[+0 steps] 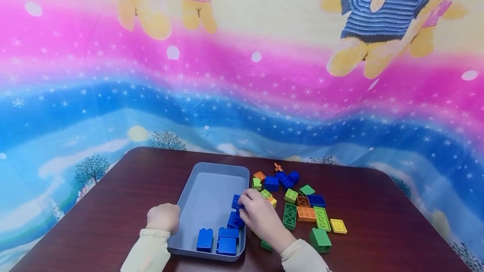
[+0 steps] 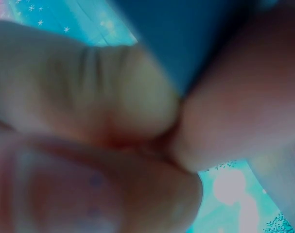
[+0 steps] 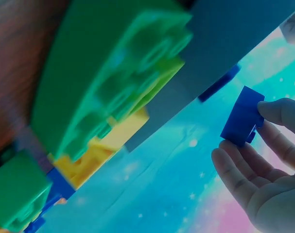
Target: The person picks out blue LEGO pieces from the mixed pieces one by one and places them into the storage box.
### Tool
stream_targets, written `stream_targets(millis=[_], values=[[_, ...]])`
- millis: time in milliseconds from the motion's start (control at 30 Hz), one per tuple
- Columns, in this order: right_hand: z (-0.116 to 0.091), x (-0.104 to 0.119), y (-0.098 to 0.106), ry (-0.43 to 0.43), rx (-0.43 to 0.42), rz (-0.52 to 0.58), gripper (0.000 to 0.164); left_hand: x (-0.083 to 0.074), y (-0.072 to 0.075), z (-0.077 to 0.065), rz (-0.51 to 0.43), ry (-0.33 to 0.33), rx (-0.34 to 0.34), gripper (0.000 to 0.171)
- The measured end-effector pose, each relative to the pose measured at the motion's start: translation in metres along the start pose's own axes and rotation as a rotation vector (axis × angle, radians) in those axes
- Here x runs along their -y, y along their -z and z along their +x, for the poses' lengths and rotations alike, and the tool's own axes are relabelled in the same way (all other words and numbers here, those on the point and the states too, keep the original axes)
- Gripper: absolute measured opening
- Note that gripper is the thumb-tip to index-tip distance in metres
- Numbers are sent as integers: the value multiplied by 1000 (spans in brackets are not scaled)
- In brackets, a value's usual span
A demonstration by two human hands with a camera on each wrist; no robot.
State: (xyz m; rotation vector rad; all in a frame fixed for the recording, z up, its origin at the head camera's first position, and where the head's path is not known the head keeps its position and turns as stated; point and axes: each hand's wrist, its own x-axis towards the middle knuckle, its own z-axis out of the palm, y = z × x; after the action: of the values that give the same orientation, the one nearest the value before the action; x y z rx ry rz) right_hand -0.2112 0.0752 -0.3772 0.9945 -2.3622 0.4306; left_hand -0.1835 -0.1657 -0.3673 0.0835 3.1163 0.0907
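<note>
My left hand (image 1: 164,218) is at the left side of a grey-blue tray (image 1: 206,198). Its thumb and fingers pinch the tray's rim, which shows as a dark blue-grey wedge between them in the left wrist view. Over the tray's right edge, my right hand (image 1: 261,214) holds a blue toy brick (image 3: 242,116) between thumb and fingertips. Several other blue bricks lie inside the tray toward its near end, among them a separate one (image 1: 204,239) and a group (image 1: 227,246) near the right corner.
Right of the tray, loose bricks are spread over the dark wooden table (image 1: 378,205): green (image 1: 320,239), orange (image 1: 306,213), yellow (image 1: 338,226), blue (image 1: 271,183) and lime (image 1: 322,218). A small orange cross-shaped piece (image 1: 277,167) lies farthest back. Behind the table hangs a patterned cloth (image 1: 242,95).
</note>
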Motion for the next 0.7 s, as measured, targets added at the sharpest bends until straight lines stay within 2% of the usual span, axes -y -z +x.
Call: stream_targets(millis=[167,300,700], values=[[3,12,-7,46,38,-2,9,0,1,0,-5,2,10,10],[5,19,-11,79,36,-2,7,-1,2,0,0,1,14,10],[1,27,-24,159,84,-28,10,-1,2,0,-1,5,13,10]])
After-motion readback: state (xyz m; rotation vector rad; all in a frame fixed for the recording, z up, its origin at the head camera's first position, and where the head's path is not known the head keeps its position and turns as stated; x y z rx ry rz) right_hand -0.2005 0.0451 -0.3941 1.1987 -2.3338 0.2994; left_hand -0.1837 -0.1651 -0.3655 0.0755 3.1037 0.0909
